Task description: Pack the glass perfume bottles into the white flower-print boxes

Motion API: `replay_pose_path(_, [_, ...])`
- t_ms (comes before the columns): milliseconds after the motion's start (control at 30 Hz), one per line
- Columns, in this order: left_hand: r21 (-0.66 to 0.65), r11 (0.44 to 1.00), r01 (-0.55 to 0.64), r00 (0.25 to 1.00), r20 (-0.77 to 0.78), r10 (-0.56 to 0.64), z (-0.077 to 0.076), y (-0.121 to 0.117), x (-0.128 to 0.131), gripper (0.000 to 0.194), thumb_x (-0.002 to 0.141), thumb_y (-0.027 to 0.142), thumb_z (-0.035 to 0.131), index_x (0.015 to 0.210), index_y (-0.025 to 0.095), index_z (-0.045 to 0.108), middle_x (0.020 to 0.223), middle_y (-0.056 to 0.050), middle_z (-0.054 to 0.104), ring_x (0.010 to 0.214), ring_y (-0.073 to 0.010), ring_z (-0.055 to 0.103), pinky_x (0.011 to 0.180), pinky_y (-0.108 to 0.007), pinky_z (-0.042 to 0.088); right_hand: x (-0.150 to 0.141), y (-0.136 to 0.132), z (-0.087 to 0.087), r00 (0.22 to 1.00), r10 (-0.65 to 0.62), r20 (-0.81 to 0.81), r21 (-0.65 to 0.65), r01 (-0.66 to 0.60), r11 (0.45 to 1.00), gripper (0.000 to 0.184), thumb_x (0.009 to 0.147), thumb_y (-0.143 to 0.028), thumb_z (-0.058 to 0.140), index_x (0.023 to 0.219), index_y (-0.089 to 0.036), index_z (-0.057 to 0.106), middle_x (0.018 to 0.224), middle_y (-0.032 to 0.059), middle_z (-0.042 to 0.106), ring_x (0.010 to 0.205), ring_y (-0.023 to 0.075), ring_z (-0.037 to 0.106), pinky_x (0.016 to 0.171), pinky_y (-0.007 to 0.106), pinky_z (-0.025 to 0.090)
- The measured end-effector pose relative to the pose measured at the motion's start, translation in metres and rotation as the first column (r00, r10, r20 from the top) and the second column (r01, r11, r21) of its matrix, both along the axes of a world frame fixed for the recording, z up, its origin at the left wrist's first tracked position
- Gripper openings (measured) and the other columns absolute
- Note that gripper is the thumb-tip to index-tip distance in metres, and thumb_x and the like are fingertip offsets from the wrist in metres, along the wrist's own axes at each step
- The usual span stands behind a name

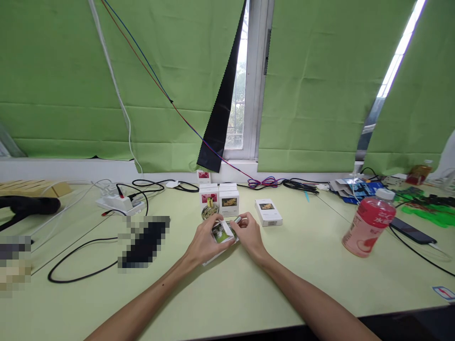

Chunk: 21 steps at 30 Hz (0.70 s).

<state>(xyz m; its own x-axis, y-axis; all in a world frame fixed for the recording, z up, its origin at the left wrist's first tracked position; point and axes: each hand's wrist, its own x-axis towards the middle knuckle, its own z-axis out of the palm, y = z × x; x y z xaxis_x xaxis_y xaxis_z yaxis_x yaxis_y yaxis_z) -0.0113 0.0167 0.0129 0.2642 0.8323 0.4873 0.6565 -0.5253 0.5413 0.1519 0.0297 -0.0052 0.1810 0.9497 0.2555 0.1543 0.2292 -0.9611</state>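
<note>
Cradles a small white carton (221, 234) with a green picture, slightly tilted, at the centre of the clock; cannot tell whether touching the pale green table (302, 284) or just above. Wraps the left hand (206, 237) around from 9 o'clock, with thumb along the near edge and fingers over the far one. Works the right hand (253, 235) from 3 o'clock, with thumb and forefinger pinched together on the carton's end, near a raised white flap (226, 228); cannot tell whether pinching flap or side wall. Could dent the thin-looking card by squeezing too hard on the left, or crease and tear the flap by tugging askew on the right. Could also topple the gold-capped glass bottle (209, 211), standing at 11 o'clock just beyond the left fingers, by swinging the knuckles outward, perhaps knocking the upright flower-printed boxes (229, 203) at 12 as well. Seems less likely to disturb the flat-lying white box (269, 212) at 2 o'clock or the pink drink bottle (368, 226), well apart at 3, except by sweeping the right forearm wide.
</note>
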Motion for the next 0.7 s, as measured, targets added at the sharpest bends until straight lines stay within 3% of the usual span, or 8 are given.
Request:
replay_pose_path(333, [-0.008, 1.000, 0.011, 1.000, 0.001, -0.011, -0.0011, 0.0005, -0.0008, 0.051, 0.069, 0.042, 0.075, 0.112, 0.023, 0.055, 0.103, -0.005, 0.069, 0.093, -0.0243, 0.066, 0.076, -0.033, 0.053, -0.0009, 0.0021, -0.0023, 1.000, 0.022, -0.009, -0.020, -0.022, 1.000, 0.038, 0.073, -0.041, 0.068, 0.101, -0.018, 0.064, 0.076, 0.0051, 0.073, 0.071, 0.0228, 0.070, 0.065, 0.032, 0.054])
replay_pose_path(700, [0.018, 1.000, -0.003, 1.000, -0.003, 0.003, -0.0007, 0.0010, -0.0002, 0.049, 0.069, 0.042, 0.075, 0.109, 0.023, 0.054, 0.099, -0.003, 0.069, 0.088, -0.0224, 0.066, 0.071, -0.031, 0.051, -0.0023, 0.0022, -0.0050, 0.999, 0.032, 0.005, -0.032, -0.032, 0.999, 0.035, 0.074, -0.041, 0.068, 0.098, -0.016, 0.065, 0.080, 0.0071, 0.074, 0.072, 0.0228, 0.069, 0.066, 0.031, 0.053])
